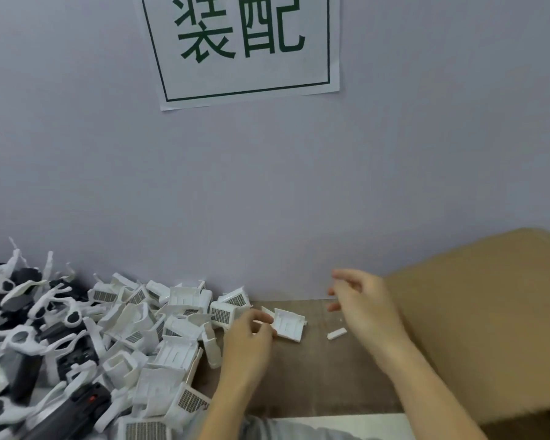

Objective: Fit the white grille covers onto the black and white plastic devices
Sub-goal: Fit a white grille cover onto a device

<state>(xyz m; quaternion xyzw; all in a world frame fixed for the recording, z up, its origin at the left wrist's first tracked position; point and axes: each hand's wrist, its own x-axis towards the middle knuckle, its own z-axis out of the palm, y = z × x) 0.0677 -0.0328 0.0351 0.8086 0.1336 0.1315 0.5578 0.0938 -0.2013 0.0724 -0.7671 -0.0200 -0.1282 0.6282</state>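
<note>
Against the wall at the left of the table [315,376] lies a heap of white grille covers [159,338], and further left a tangle of black and white plastic devices [38,328]. Judging by both heaps, most of the fitting is left to do; whether any device in the tangle already carries a cover I cannot tell.

One white cover [289,324] lies apart on the bare wood, just beside the left hand [248,335], whose curled fingers [261,316] touch or pinch its near edge. The right hand [362,303] hovers above the table, blurred, fingers loosely spread and holding nothing I can see. A small white piece [336,333] lies below it, near the cardboard box [489,312].
</note>
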